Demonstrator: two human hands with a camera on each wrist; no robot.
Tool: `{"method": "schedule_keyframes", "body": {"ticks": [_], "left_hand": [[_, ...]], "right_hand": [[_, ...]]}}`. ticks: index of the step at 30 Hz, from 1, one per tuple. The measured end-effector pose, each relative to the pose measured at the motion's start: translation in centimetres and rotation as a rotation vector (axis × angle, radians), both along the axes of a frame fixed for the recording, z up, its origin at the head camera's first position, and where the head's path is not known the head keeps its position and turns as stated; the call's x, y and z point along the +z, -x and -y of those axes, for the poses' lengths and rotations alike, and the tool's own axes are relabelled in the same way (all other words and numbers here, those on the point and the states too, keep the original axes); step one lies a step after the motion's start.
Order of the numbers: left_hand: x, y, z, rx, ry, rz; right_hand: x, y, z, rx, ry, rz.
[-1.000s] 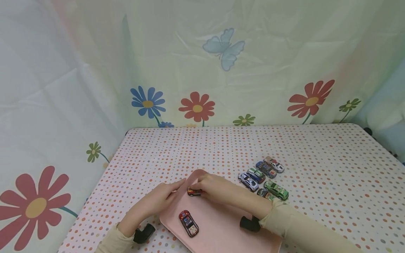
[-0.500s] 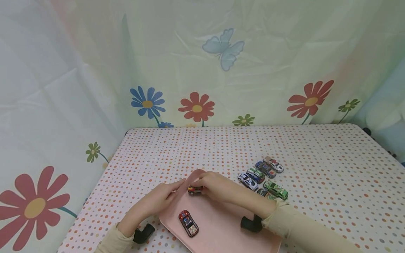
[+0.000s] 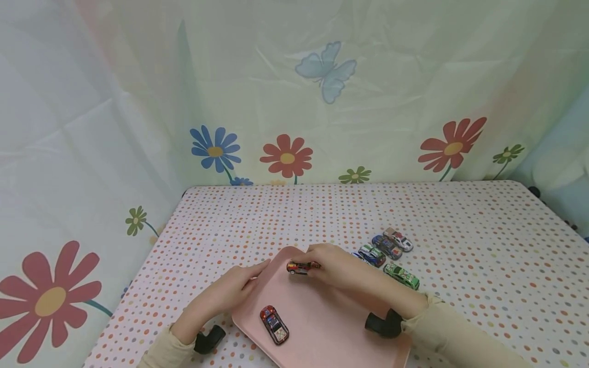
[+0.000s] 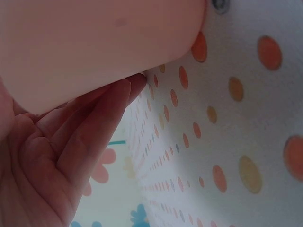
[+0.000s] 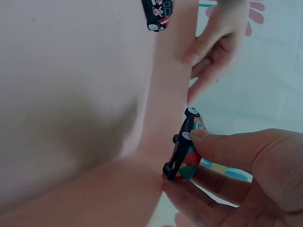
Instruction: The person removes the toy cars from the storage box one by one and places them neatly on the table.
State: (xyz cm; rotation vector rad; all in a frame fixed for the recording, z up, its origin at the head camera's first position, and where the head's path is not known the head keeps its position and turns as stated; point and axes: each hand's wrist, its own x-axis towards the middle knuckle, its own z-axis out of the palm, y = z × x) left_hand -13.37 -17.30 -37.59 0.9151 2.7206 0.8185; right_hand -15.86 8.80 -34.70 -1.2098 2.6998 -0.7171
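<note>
My right hand [image 3: 338, 266] pinches a small toy car [image 3: 302, 267] between thumb and fingers, over the far end of the pink tray [image 3: 322, 332]. In the right wrist view this toy car [image 5: 187, 146] is tipped so its black underside and wheels show, apart from the tray floor. My left hand [image 3: 232, 289] grips the tray's left rim, thumb at the edge and fingers along the outer wall; the left wrist view shows these fingers [image 4: 94, 132] against the outside. A red and black toy car [image 3: 274, 324] lies inside the tray near its left side.
On the polka-dot tablecloth [image 3: 276, 220], right of the tray, several toy cars sit grouped, among them a green car [image 3: 402, 276] and a white and red one [image 3: 398, 239]. My right forearm partly covers this group. A flowered curtain [image 3: 368, 117] hangs behind the table.
My right hand has lifted the toy car from the tray's far left corner and carried it rightward. More of that car shows now. The left hand and tray have stayed put.
</note>
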Motion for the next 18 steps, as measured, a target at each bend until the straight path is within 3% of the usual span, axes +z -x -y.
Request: {"method": "schedule_keyframes", "body": {"ticks": [5,14,18], "left_hand": [[0.1,-0.1,0.0,0.0,0.006,-0.012],[0.1,-0.1,-0.1,-0.002,0.005,-0.015],[0.0,0.0,0.0,-0.004,-0.002,-0.006]], "right_hand": [[0.7,-0.2,-1.1,-0.041,0.006,0.027],[1.3,-0.2,-3.0,-0.037,0.001,-0.041],[1.6,-0.2,-4.3,-0.071,0.005,-0.029]]}}
